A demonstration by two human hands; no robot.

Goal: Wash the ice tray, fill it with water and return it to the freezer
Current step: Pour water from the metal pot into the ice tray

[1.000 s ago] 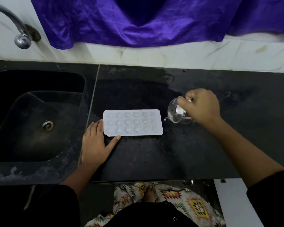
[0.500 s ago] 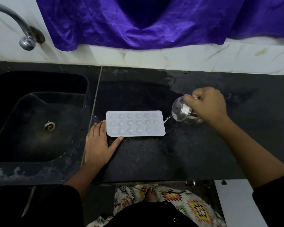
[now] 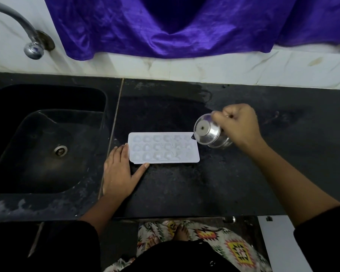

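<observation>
The ice tray (image 3: 164, 148) lay flat on the black desk (image 3: 204, 183), just right of the sink (image 3: 47, 134). My left hand (image 3: 119, 173) rested flat on the desk, fingers straight and together against the tray's left short edge, thumb touching its near edge. My right hand (image 3: 239, 126) had its fingers curled tight round a small steel vessel (image 3: 208, 134), tilted over the tray's far right corner.
</observation>
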